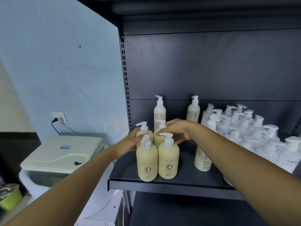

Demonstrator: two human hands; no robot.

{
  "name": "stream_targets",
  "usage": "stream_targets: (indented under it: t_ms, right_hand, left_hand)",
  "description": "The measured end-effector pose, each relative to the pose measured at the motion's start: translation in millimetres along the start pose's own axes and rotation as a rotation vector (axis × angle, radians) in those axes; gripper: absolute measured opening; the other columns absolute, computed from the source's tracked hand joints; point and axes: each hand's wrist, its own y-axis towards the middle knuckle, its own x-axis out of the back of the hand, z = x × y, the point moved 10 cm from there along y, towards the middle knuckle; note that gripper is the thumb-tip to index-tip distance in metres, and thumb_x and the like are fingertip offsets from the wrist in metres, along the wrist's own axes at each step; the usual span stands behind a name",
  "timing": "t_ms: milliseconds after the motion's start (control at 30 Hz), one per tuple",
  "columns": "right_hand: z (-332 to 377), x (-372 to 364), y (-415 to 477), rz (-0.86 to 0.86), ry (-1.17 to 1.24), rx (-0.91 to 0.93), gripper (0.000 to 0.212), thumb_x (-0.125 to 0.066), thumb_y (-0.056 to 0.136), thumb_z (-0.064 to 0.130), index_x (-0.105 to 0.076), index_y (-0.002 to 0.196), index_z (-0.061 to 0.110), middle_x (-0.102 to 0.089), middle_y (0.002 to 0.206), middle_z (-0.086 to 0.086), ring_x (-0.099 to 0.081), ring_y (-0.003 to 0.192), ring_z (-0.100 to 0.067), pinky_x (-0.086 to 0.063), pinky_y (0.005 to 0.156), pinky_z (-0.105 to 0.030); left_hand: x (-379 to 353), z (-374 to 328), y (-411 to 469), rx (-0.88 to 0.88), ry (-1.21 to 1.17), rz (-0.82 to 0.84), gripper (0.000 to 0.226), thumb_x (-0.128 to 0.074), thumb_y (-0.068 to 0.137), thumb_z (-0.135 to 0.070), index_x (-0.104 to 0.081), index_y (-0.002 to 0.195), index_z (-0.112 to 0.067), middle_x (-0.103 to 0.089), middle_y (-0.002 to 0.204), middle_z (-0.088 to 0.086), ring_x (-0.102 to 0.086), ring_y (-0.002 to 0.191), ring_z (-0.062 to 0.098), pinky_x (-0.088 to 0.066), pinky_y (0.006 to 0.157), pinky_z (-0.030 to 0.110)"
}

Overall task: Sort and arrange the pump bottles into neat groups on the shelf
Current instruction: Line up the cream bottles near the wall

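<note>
Four yellow pump bottles (158,150) grouped two by two, upright, at the left end of the dark shelf (171,182). Left hand (128,142) at nine o'clock of the group, fingers wrapped on the rear-left bottle (144,133). Right hand (176,130) at two o'clock — fingers close together, flat against the rear-right bottle (160,132). Behind, two tall cream bottles (160,110); at three o'clock, a crowd of clear pump bottles (244,126) — wrapped.

Two bare forearms enter from the lower left and lower right of the frame, with no sleeves, watch, rings or bracelets visible. The left hand (128,144) and right hand (177,129) are ungloved, with slim fingers and short nails.
</note>
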Motion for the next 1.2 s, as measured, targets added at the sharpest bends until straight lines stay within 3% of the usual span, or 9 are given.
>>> stream_targets:
  t_ms: [133,467,567,700,800,867,1033,1133,1200]
  right_hand:
    - [1,8,-4,-0.054,-0.020,0.024,0.030,-0.088,0.085,0.032,-0.073,0.108,0.018,-0.076,0.095,-0.006,-0.075,0.083,-0.021,-0.066,0.076,-0.036]
    - [-8,11,0,-0.050,0.000,0.015,0.044,-0.084,0.085,0.030,-0.073,0.122,0.011,-0.080,0.105,-0.013,-0.080,0.086,-0.026,-0.066,0.071,-0.036]
    - [-10,10,0,-0.044,-0.004,0.023,0.041,-0.081,0.088,0.033,-0.072,0.124,0.015,-0.080,0.109,-0.012,-0.079,0.090,-0.026,-0.065,0.069,-0.034]
    - [-7,5,-4,-0.040,-0.023,0.032,0.041,-0.078,0.089,0.036,-0.071,0.125,0.018,-0.079,0.108,-0.009,-0.076,0.089,-0.023,-0.063,0.066,-0.032]
    - [1,9,-5,-0.085,0.019,0.057,0.044,-0.080,0.086,0.042,-0.072,0.121,0.017,-0.077,0.107,-0.007,-0.073,0.092,-0.022,-0.063,0.079,-0.036]
    - [11,17,-8,-0.153,0.060,0.107,0.043,-0.081,0.085,0.046,-0.073,0.116,0.017,-0.076,0.109,-0.005,-0.072,0.100,-0.022,-0.059,0.091,-0.040]
    - [46,46,-29,-0.374,0.103,0.330,0.047,-0.075,0.090,0.046,-0.076,0.115,0.006,-0.075,0.104,-0.001,-0.065,0.096,-0.011,-0.052,0.086,-0.030]
    - [62,61,-49,-0.495,0.119,0.479,0.032,-0.073,0.091,0.045,-0.078,0.111,0.021,-0.076,0.112,0.008,-0.068,0.108,-0.006,-0.053,0.096,-0.029]
    - [73,68,-64,-0.520,0.131,0.557,0.025,-0.072,0.093,0.042,-0.078,0.110,0.025,-0.076,0.111,0.013,-0.069,0.108,-0.005,-0.054,0.100,-0.029]
  left_hand:
    - [3,-4,-7,0.024,-0.055,-0.066,0.035,-0.047,0.108,-0.046,-0.041,0.142,-0.043,-0.059,0.139,-0.012,-0.061,0.120,0.002,-0.054,0.084,0.020]
    - [-5,-8,-9,0.004,-0.056,-0.120,0.040,-0.049,0.105,-0.054,-0.053,0.138,-0.032,-0.067,0.124,-0.013,-0.067,0.113,0.008,-0.054,0.084,0.024]
    - [-6,-5,-13,0.008,-0.097,-0.098,0.049,-0.050,0.101,-0.064,-0.054,0.139,-0.034,-0.067,0.131,-0.009,-0.067,0.118,0.008,-0.056,0.097,0.030]
    - [10,-5,-25,-0.010,-0.176,-0.191,0.043,-0.040,0.108,-0.053,-0.051,0.144,-0.032,-0.065,0.135,-0.008,-0.065,0.122,0.012,-0.052,0.093,0.026]
    - [35,-14,-31,-0.075,-0.124,-0.338,0.036,-0.048,0.108,-0.046,-0.057,0.137,-0.027,-0.065,0.134,-0.004,-0.062,0.128,0.020,-0.051,0.109,0.042]
    - [54,-32,-36,-0.125,-0.066,-0.455,0.028,-0.054,0.104,-0.043,-0.062,0.127,-0.029,-0.068,0.126,-0.005,-0.065,0.122,0.019,-0.053,0.108,0.045]
    - [59,-85,-46,-0.248,0.074,-0.549,0.020,-0.058,0.097,-0.041,-0.069,0.111,-0.032,-0.071,0.116,-0.008,-0.067,0.111,0.015,-0.055,0.096,0.033]
    - [55,-117,-63,-0.361,0.066,-0.679,0.014,-0.055,0.104,-0.024,-0.068,0.108,-0.026,-0.071,0.115,-0.008,-0.065,0.102,0.011,-0.046,0.082,0.009]
    - [42,-147,-68,-0.438,0.067,-0.688,0.014,-0.056,0.104,-0.021,-0.069,0.109,-0.023,-0.071,0.113,-0.007,-0.065,0.098,0.010,-0.044,0.078,0.008]
